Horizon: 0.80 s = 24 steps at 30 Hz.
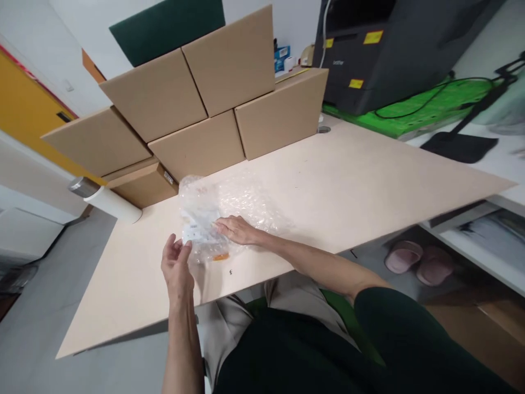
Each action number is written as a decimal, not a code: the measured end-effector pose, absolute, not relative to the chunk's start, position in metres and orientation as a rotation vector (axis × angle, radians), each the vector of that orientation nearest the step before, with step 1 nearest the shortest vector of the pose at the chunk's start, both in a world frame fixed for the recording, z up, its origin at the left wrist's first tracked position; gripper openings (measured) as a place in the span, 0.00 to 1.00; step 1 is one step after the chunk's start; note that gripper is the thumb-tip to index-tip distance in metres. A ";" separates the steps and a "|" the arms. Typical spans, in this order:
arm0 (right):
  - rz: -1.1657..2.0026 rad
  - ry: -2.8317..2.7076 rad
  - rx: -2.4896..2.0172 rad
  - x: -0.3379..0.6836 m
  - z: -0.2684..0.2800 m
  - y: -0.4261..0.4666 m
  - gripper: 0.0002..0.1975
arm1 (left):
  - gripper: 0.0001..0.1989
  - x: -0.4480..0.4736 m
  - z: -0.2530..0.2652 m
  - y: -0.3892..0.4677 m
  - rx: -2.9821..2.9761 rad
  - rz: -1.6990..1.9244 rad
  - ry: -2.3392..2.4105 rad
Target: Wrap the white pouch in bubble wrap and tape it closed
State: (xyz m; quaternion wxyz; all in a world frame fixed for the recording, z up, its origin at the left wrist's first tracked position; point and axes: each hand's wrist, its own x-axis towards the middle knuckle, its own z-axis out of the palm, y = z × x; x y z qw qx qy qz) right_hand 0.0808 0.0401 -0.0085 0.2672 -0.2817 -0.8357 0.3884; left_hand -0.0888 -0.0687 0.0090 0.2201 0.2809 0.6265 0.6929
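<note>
A clear sheet of bubble wrap (246, 200) lies spread on the pale table. Under or inside its left part shows a flat, whitish-blue packet (199, 232) with small print; its exact kind is blurred. At the wrap's left edge, my left hand (177, 265) has its fingers curled, with the thumb against the film. My right hand (237, 230) reaches in from the right and rests on the packet area, fingers bent and closed on the film. An orange piece (220, 256) shows at the wrap's near edge, just below my right hand.
Stacked brown cardboard boxes (200, 142) line the table's (328, 180) back edge, topped by a dark green box (168, 27). A white cylinder (115, 203) with a grey end stands at the left. A dark printer (356, 65) and a black stand (459, 145) are at the right.
</note>
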 end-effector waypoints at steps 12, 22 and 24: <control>1.870 -1.235 -0.883 0.161 -0.016 0.056 0.21 | 0.21 0.041 -0.002 0.004 1.891 1.453 1.706; 0.906 -1.810 -1.625 0.204 0.002 0.101 0.17 | 0.23 0.057 -0.008 -0.002 2.262 0.700 1.754; 0.965 -1.791 -1.670 0.188 0.006 0.113 0.22 | 0.24 0.051 -0.007 0.000 2.228 0.716 1.689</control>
